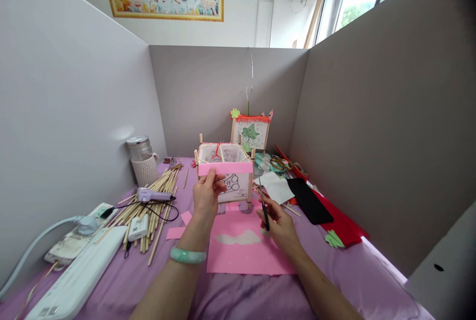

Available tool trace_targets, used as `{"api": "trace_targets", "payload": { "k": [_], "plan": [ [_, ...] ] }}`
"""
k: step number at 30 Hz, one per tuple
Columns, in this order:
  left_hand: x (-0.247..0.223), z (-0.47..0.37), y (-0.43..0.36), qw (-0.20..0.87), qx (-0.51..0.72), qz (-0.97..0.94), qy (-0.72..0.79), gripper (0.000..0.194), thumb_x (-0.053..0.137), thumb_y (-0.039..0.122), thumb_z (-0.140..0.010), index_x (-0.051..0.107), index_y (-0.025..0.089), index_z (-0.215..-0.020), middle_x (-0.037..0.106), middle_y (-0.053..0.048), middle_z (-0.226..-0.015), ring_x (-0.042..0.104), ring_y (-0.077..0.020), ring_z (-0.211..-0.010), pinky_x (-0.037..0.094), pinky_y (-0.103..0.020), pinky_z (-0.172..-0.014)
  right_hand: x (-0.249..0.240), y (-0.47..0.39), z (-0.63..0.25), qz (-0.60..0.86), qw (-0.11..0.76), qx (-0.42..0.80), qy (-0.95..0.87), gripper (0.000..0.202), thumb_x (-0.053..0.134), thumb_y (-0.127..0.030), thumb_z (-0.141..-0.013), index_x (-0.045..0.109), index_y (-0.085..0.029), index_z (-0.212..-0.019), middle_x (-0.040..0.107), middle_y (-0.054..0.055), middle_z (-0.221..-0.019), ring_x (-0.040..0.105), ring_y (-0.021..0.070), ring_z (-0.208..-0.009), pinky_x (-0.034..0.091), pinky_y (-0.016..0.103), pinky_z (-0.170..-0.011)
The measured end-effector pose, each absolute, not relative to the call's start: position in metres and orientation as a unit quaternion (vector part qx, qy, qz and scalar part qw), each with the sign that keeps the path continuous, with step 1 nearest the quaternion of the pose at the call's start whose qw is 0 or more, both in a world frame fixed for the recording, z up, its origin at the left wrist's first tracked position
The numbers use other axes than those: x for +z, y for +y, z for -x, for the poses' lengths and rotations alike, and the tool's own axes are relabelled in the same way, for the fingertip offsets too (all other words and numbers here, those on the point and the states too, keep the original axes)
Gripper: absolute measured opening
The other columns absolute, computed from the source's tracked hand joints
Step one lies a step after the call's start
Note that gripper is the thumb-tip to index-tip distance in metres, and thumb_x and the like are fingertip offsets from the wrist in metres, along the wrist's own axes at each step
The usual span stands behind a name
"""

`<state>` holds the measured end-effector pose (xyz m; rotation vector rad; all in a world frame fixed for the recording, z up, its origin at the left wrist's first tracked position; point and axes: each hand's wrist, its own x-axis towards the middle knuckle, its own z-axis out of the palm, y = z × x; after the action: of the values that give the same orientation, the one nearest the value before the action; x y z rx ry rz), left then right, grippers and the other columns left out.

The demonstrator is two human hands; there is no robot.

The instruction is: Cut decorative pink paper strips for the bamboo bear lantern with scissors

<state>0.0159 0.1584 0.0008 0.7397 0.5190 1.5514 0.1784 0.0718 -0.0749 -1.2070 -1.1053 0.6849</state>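
My left hand point(207, 194), with a green and white bangle on its wrist, is closed on a pink paper strip point(235, 167). The strip lies across the upper front of a square lantern point(238, 187) with a wooden stick frame, white drawn-on panels and a red string at its open top. My right hand point(279, 224) grips small scissors point(265, 215) with black handles, their blades pointing up beside the lantern's right corner. Beneath both hands lies a sheet of pink paper point(238, 255) with a pale patch in its middle.
At left are wooden sticks point(160, 206), a lilac glue gun point(154, 195), a jar point(143, 161) and a power strip point(80, 278). A second lantern point(250, 131) stands behind. At right lie a black phone-like slab point(309, 201), red sheets point(338, 221) and gold-handled scissors point(279, 163). Grey partitions point(201, 96) enclose the table.
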Motion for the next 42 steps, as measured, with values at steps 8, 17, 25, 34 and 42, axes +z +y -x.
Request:
{"api": "trace_targets", "payload": {
  "k": [8, 17, 25, 34, 42],
  "plan": [
    [0.003, -0.016, 0.157, 0.619, 0.676, -0.324, 0.233, 0.029, 0.073, 0.032, -0.064, 0.055, 0.011, -0.07, 0.065, -0.003, -0.064, 0.053, -0.0076, -0.041, 0.044, -0.02, -0.042, -0.075, 0.071, -0.177, 0.528, 0.618, 0.285, -0.507, 0.042, 0.066, -0.045, -0.07, 0.058, -0.02, -0.103, 0.049, -0.002, -0.064, 0.051, 0.0123, -0.049, 0.04, 0.025, -0.045],
    [0.001, -0.016, 0.158, 0.616, 0.68, -0.325, 0.229, 0.03, 0.074, 0.034, -0.063, 0.056, 0.01, -0.07, 0.065, -0.004, -0.064, 0.053, -0.0078, -0.041, 0.044, -0.02, -0.041, -0.077, 0.063, -0.185, 0.598, 0.46, 0.105, -0.647, 0.039, 0.054, -0.023, -0.076, 0.054, -0.025, -0.115, 0.064, 0.004, -0.097, 0.059, 0.0211, -0.085, 0.043, 0.032, -0.072],
    [0.003, -0.017, 0.157, 0.623, 0.675, -0.322, 0.23, 0.03, 0.075, 0.033, -0.061, 0.056, 0.011, -0.068, 0.064, -0.004, -0.062, 0.052, -0.0078, -0.04, 0.044, -0.02, -0.04, -0.062, 0.036, -0.193, 0.658, 0.151, 0.081, -0.733, 0.032, 0.049, -0.011, -0.072, 0.057, -0.023, -0.1, 0.059, 0.005, -0.097, 0.055, 0.0178, -0.085, 0.034, 0.024, -0.066],
    [0.003, -0.016, 0.157, 0.624, 0.67, -0.327, 0.234, 0.029, 0.074, 0.033, -0.062, 0.056, 0.011, -0.069, 0.064, -0.003, -0.062, 0.053, -0.0081, -0.04, 0.044, -0.02, -0.041, -0.036, 0.038, -0.191, 0.644, 0.027, 0.021, -0.765, 0.023, 0.057, -0.014, -0.071, 0.065, -0.019, -0.091, 0.06, 0.009, -0.095, 0.052, 0.0239, -0.093, 0.035, 0.029, -0.072],
    [0.003, -0.016, 0.156, 0.623, 0.672, -0.326, 0.231, 0.03, 0.074, 0.033, -0.062, 0.057, 0.01, -0.069, 0.065, -0.003, -0.063, 0.053, -0.0078, -0.04, 0.045, -0.02, -0.041, 0.006, 0.049, -0.174, 0.597, 0.252, -0.065, -0.759, 0.049, 0.044, -0.023, -0.087, 0.037, -0.027, -0.134, 0.054, 0.007, -0.117, 0.053, 0.0193, -0.103, 0.042, 0.025, -0.073]
  ]
}}
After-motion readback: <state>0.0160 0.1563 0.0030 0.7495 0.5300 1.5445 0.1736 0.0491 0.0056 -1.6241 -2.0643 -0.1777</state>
